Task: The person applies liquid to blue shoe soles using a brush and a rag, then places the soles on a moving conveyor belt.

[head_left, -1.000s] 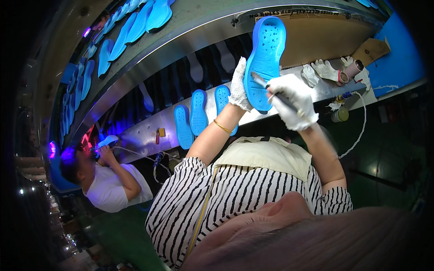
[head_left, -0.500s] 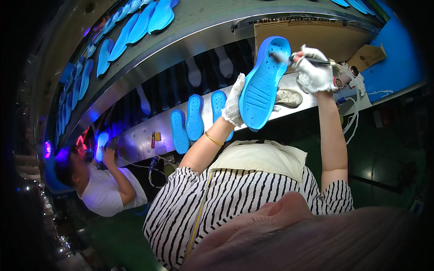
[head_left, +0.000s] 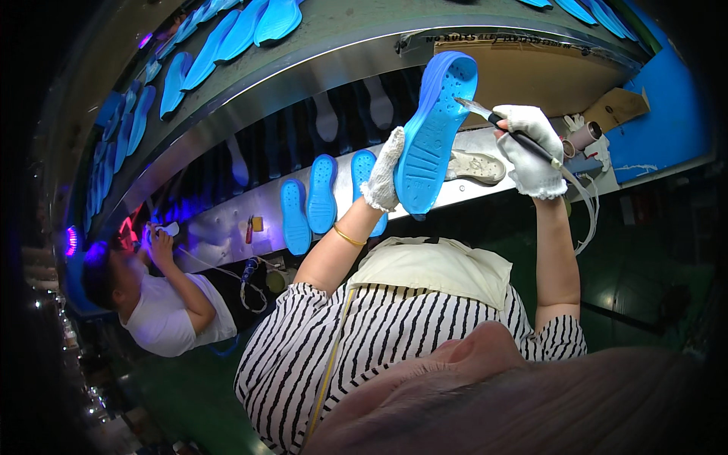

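Note:
My gloved left hand (head_left: 384, 172) grips a blue shoe sole (head_left: 426, 155) by its left edge and holds it up, its patterned inner side facing me. A glue brush (head_left: 523, 139) with a dark handle is in my gloved right hand (head_left: 528, 152); a tube trails from its rear end. The brush tip touches or nearly touches the sole's raised rim, beside the holed upper part. Several more blue soles (head_left: 322, 194) lie on the metal ledge to the left, one partly behind my left wrist. A pale grey sole or shoe bottom (head_left: 476, 167) lies behind the held sole.
Blue soles (head_left: 274, 21) ride on a conveyor (head_left: 356, 23) beyond the metal ledge (head_left: 216, 227). Cardboard (head_left: 523, 83) leans at the back; a tape roll (head_left: 584, 136) sits at the right. At the left a co-worker (head_left: 163, 296) holds a pale piece under violet light.
The sole has tilted and moved slightly left. My right hand has dropped, and the brush has gone from the holed inner face to the rim. The co-worker's hands have shifted.

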